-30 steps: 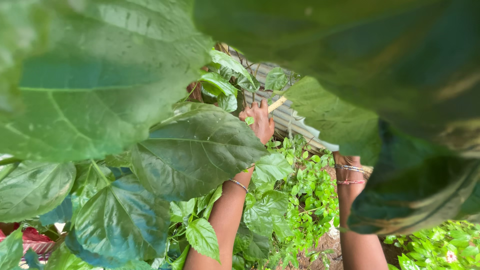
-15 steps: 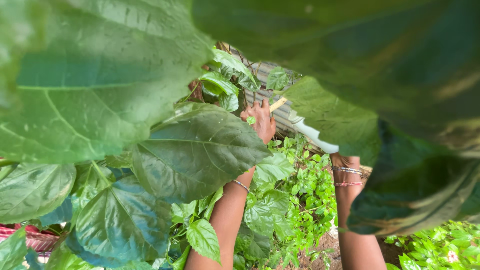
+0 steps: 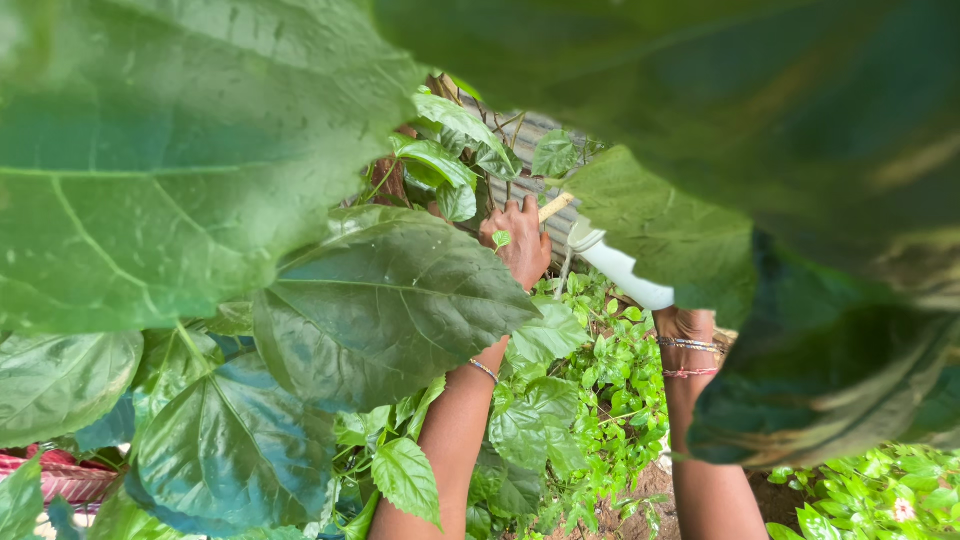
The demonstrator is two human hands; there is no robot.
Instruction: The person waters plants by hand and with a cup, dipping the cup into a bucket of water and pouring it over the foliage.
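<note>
- Left hand (image 3: 518, 243): raised among the foliage, fingers curled shut around a pale stick (image 3: 555, 207) whose tan end juts out to the upper right of the knuckles; a thin bangle (image 3: 484, 370) circles the wrist.
- Right hand: hidden behind a large leaf (image 3: 668, 232); only the wrist with its bracelets (image 3: 688, 345) and the forearm below are visible, so the state of this grip cannot be told.
- White tool (image 3: 620, 268): a smooth white piece (its kind cannot be told) runs from just right of the left hand down toward the right wrist, its lower end passing behind the large leaf.
- Position of the stick: in the left hand, just above the white tool, in front of a grey ribbed surface (image 3: 530, 150).
- Surroundings: broad wet green leaves (image 3: 390, 300) fill the left and top of the view; low green plants (image 3: 600, 390) cover the ground between the forearms; a red woven basket (image 3: 55, 475) shows at the lower left edge.
</note>
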